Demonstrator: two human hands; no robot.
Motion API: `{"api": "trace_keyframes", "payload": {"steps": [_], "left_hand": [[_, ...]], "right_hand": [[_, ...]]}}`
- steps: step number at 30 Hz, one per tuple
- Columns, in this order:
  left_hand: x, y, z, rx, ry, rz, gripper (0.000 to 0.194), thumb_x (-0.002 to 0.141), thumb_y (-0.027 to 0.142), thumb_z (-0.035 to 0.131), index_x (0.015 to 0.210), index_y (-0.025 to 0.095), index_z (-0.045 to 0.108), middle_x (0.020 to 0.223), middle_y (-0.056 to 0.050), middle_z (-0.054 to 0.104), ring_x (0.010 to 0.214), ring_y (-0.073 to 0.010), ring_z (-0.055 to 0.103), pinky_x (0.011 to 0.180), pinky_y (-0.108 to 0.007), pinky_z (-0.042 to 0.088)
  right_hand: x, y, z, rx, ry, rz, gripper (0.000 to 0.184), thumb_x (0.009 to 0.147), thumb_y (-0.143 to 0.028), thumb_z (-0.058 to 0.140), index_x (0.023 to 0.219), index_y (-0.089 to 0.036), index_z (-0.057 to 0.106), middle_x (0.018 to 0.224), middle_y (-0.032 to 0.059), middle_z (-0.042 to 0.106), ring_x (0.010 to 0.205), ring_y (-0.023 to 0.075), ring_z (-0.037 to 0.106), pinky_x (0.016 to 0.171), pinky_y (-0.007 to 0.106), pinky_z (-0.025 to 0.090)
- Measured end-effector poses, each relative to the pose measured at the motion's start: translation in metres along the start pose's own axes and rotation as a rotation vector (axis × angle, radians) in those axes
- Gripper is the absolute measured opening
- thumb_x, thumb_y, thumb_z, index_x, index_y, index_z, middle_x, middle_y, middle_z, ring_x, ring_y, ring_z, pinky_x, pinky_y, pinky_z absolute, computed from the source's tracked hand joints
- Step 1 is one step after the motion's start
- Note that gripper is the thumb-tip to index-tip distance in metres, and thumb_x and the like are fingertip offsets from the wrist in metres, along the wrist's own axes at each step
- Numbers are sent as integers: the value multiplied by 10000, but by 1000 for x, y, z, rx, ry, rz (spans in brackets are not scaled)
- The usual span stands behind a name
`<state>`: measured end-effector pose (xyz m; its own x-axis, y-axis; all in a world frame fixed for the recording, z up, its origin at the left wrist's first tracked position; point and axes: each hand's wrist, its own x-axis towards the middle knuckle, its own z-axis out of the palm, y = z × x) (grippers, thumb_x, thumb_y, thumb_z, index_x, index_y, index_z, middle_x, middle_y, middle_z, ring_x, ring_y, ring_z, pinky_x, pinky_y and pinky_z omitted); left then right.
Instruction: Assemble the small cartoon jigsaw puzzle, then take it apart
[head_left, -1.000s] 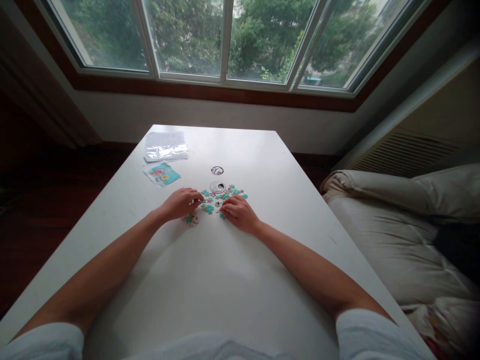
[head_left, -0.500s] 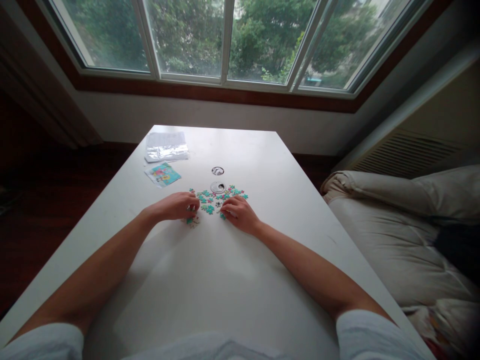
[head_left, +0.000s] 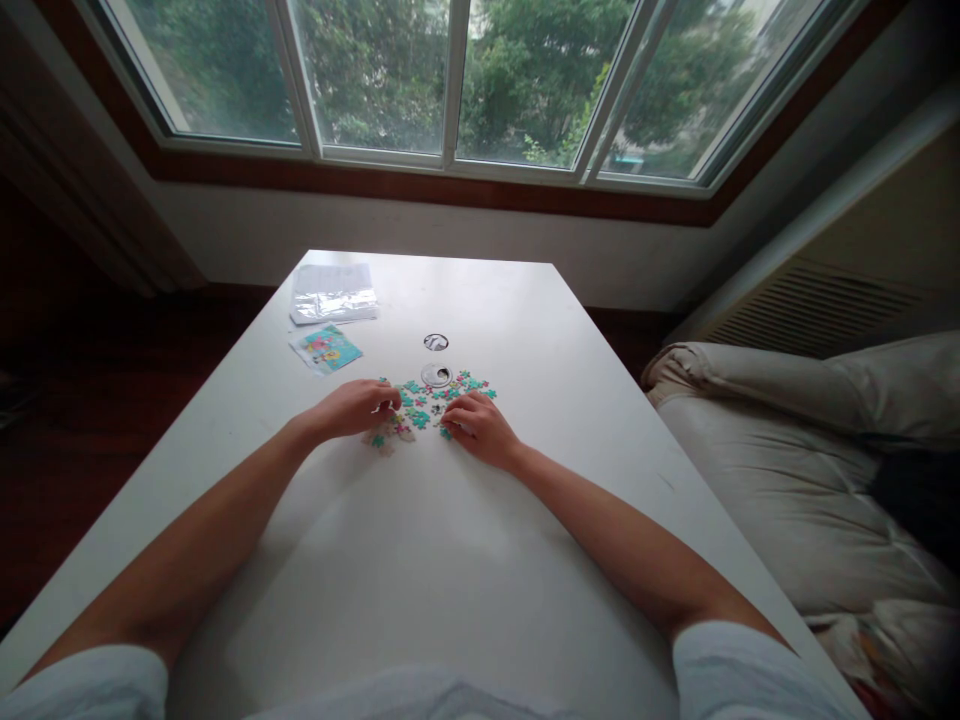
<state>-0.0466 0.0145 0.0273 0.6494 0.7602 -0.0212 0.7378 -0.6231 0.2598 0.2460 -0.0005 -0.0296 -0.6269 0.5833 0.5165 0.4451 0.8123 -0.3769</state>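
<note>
Small jigsaw pieces (head_left: 420, 419) in teal, pink and yellow lie spread over the middle of the white table. At the left end of the pile, my left hand (head_left: 361, 406) hovers palm down with its fingers curled together; whatever lies between the fingertips is hidden. Just below it are a few pieces, some pale and blurred. On the right side, my right hand (head_left: 480, 428) rests with fingers bent and pinched at the pile's near edge. A teal jigsaw piece (head_left: 446, 433) shows under its fingertips.
A picture card (head_left: 328, 348) in a clear sleeve lies left of the pile, with a plastic bag and papers (head_left: 334, 293) behind it. Two round inserts (head_left: 436, 342) sit in the tabletop. A beige sofa (head_left: 780, 470) stands along the right, and a window spans the far wall.
My left hand has risen slightly and shifted away from me. More jigsaw pieces now show on the table beneath it. My right hand has stayed in place.
</note>
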Motion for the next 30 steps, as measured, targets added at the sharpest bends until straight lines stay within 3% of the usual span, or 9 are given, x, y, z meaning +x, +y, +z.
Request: {"api": "trace_keyframes", "payload": {"steps": [4,11,15,19,23,27,30], "left_hand": [[-6,-10,-9,-41,-98,-22,134,834,250,597,932,237,688,892,-17,706,773,-168,625,678,-248,411],[-4,-12,-2,77,16,-85,100,857,283,577,877,237,664,856,-25,701,765,-180,618,648,-269,374],[-4,-3,-3,19,-30,-6,136,885,346,596,872,228,663,871,-23,700,748,-167,609,656,-258,376],[-4,5,-4,1,-71,48,206,891,403,618,809,217,644,836,-22,691,753,-168,606,653,-255,365],[-5,6,-5,-22,-96,47,140,889,358,618,847,228,651,836,-6,694,738,-160,601,637,-254,349],[-6,9,-7,-14,-92,45,80,865,308,631,861,231,652,848,-5,699,745,-161,601,644,-255,346],[-7,14,-7,-16,-100,47,70,845,299,645,853,229,650,839,-3,697,728,-158,598,640,-257,345]], "right_hand": [[-1,1,0,2,-7,-4,125,977,-223,586,963,-236,710,993,55,719,958,214,580,897,387,438],[-2,-1,-2,-39,-36,-6,130,975,-225,587,1005,-243,712,1030,65,722,995,220,596,929,407,447],[-2,-19,-3,-77,-127,-100,242,977,-304,607,1207,-266,675,1276,86,679,1238,259,543,1048,461,418],[-2,-40,0,-112,-288,-249,369,982,-398,603,1331,-278,616,1482,79,559,1421,280,415,1191,504,291],[0,-40,0,-97,-296,-275,294,1007,-382,561,1264,-262,638,1336,65,659,1343,251,494,1217,500,247],[1,-33,-2,-83,-244,-257,195,1013,-333,551,1146,-263,675,1200,65,697,1206,226,565,1101,442,385],[0,-33,-3,-117,-205,-221,165,1006,-317,564,1102,-271,691,1206,72,687,1187,237,559,1029,430,423]]}}
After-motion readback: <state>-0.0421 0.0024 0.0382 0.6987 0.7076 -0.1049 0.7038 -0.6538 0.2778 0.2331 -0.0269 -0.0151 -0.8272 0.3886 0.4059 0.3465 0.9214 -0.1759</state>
